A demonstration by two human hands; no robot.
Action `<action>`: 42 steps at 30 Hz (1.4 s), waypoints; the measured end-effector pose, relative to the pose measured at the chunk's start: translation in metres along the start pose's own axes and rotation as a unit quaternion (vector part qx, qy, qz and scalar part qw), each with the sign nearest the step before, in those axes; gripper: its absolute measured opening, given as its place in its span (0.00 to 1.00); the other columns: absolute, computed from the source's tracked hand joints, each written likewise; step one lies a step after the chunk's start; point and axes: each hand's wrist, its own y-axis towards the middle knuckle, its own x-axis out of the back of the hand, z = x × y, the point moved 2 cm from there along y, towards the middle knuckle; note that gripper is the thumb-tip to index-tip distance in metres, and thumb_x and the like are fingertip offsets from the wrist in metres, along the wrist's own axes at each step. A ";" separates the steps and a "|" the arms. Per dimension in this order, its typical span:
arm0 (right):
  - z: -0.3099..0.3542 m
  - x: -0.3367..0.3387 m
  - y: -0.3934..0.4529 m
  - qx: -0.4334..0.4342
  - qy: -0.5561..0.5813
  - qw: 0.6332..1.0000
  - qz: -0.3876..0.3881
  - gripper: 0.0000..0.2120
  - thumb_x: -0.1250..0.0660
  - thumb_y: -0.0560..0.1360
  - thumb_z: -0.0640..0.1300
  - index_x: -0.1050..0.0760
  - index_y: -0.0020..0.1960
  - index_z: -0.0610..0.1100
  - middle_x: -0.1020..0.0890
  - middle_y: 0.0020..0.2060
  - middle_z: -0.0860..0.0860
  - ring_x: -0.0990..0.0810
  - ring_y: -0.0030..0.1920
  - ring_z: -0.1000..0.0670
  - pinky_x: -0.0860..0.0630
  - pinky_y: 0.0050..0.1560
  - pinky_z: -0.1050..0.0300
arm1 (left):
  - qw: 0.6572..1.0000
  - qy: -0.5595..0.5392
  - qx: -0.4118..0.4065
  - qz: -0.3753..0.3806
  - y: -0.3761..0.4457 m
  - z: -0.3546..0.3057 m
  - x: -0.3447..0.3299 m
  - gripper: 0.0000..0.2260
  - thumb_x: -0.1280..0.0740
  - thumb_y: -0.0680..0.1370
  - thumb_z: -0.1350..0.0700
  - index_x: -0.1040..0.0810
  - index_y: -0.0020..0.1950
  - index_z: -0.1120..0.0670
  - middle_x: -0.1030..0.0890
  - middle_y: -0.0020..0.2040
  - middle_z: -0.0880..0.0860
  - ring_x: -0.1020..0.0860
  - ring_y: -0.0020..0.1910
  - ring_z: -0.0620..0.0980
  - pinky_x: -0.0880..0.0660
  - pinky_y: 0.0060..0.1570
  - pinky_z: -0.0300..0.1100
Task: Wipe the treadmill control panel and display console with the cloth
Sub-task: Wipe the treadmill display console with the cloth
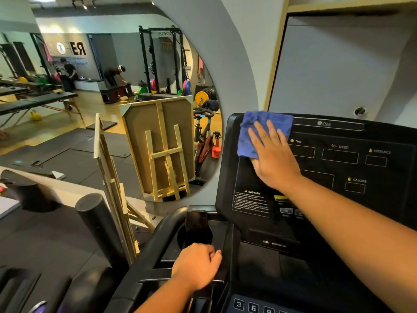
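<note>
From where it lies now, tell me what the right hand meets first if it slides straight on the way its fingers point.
The right hand likely slides up-left over the blue cloth and off the console's top-left edge.

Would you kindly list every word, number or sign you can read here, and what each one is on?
"TIME", "SPEED", "DISTANCE", "CALORIE": display console.
"CAUTION": warning label; its small print is too small to read.
"3", "6" and possibly "9", cut off: keypad buttons.
"ROGUE", mirrored: power rack in the mirror.
"RE", mirrored: wall sign.
Logo at the console's top and labels under its small buttons: blurred.
</note>
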 end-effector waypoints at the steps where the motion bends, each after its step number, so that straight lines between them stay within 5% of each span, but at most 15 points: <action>1: 0.011 0.001 0.013 -0.019 0.008 1.000 0.002 0.35 0.39 0.79 0.54 0.45 0.81 0.44 0.45 0.81 0.44 0.52 0.80 0.38 0.51 0.79 0.38 | 1.000 -0.002 0.004 0.004 0.001 0.000 0.000 0.22 0.43 0.80 0.40 0.23 0.39 0.54 0.22 0.31 0.48 0.23 0.33 0.45 0.27 0.37 0.42; 8: 0.029 -0.032 -0.059 0.188 -0.026 0.979 0.079 0.35 0.48 0.77 0.53 0.48 0.82 0.46 0.48 0.81 0.45 0.53 0.81 0.39 0.52 0.79 0.39 | 1.000 0.005 0.015 0.017 0.001 0.000 -0.002 0.22 0.42 0.81 0.39 0.22 0.40 0.54 0.21 0.33 0.49 0.23 0.34 0.45 0.29 0.36 0.43; 12: -0.031 -0.013 -0.077 0.091 -0.016 0.995 0.044 0.37 0.43 0.71 0.48 0.42 0.80 0.44 0.40 0.79 0.43 0.46 0.80 0.39 0.48 0.78 0.40 | 1.000 0.007 0.013 0.022 0.001 -0.001 -0.002 0.22 0.43 0.80 0.39 0.22 0.41 0.54 0.21 0.33 0.49 0.22 0.36 0.46 0.28 0.38 0.43; 16: -0.033 0.005 -0.031 -0.079 0.014 0.997 -0.002 0.33 0.39 0.80 0.51 0.46 0.81 0.43 0.44 0.80 0.41 0.51 0.80 0.35 0.51 0.78 0.37 | 0.999 0.008 0.020 0.029 0.000 -0.002 0.000 0.21 0.42 0.81 0.39 0.25 0.38 0.53 0.23 0.31 0.48 0.23 0.35 0.46 0.29 0.39 0.44; 20: 0.020 -0.020 -0.048 0.037 -0.005 0.999 0.028 0.40 0.35 0.75 0.53 0.46 0.81 0.42 0.46 0.80 0.40 0.53 0.79 0.33 0.52 0.78 0.35 | 0.999 0.016 0.016 0.028 -0.001 -0.004 0.002 0.21 0.42 0.82 0.40 0.26 0.35 0.51 0.23 0.31 0.49 0.24 0.34 0.45 0.28 0.40 0.44; 24: 0.009 -0.039 -0.126 0.140 -0.015 0.986 0.083 0.37 0.42 0.76 0.52 0.49 0.82 0.45 0.49 0.81 0.44 0.55 0.81 0.39 0.50 0.78 0.38 | 0.999 0.014 0.014 0.029 0.001 -0.002 0.000 0.21 0.42 0.81 0.39 0.24 0.37 0.52 0.20 0.33 0.49 0.21 0.36 0.45 0.24 0.42 0.44; 27: -0.034 -0.031 -0.151 0.099 -0.016 0.992 0.074 0.38 0.41 0.73 0.47 0.48 0.81 0.46 0.45 0.81 0.44 0.52 0.81 0.40 0.47 0.77 0.40 | 1.000 0.015 0.012 0.021 0.001 -0.001 0.000 0.22 0.42 0.81 0.39 0.22 0.40 0.54 0.20 0.33 0.49 0.20 0.37 0.46 0.23 0.42 0.45; 30: -0.069 -0.008 -0.120 -0.050 -0.001 0.999 0.019 0.38 0.36 0.73 0.46 0.45 0.80 0.42 0.43 0.80 0.41 0.49 0.80 0.37 0.47 0.78 0.39 | 1.000 0.017 0.012 0.021 0.001 -0.002 0.000 0.22 0.42 0.81 0.39 0.21 0.41 0.54 0.20 0.33 0.49 0.21 0.36 0.45 0.25 0.40 0.43; 33: -0.048 -0.007 -0.090 -0.130 0.004 0.991 0.005 0.35 0.42 0.77 0.51 0.44 0.80 0.38 0.44 0.80 0.37 0.51 0.79 0.32 0.52 0.78 0.36 | 1.000 0.018 0.012 0.021 0.001 -0.003 0.001 0.21 0.42 0.82 0.40 0.21 0.41 0.53 0.21 0.32 0.50 0.22 0.35 0.45 0.27 0.38 0.41; 39: -0.012 -0.041 -0.155 0.065 -0.023 0.996 0.053 0.40 0.33 0.74 0.49 0.46 0.81 0.42 0.47 0.81 0.41 0.52 0.80 0.36 0.49 0.77 0.37 | 0.999 0.014 0.021 0.034 0.001 -0.002 0.000 0.21 0.42 0.82 0.39 0.20 0.41 0.51 0.17 0.34 0.49 0.19 0.36 0.44 0.22 0.40 0.41; 42: -0.052 -0.033 -0.178 0.022 -0.021 0.999 0.044 0.41 0.34 0.72 0.45 0.47 0.81 0.44 0.45 0.80 0.43 0.52 0.81 0.40 0.47 0.77 0.39 | 0.999 0.022 0.018 0.032 0.000 -0.005 0.002 0.21 0.42 0.83 0.39 0.20 0.40 0.50 0.17 0.34 0.48 0.19 0.36 0.43 0.27 0.36 0.37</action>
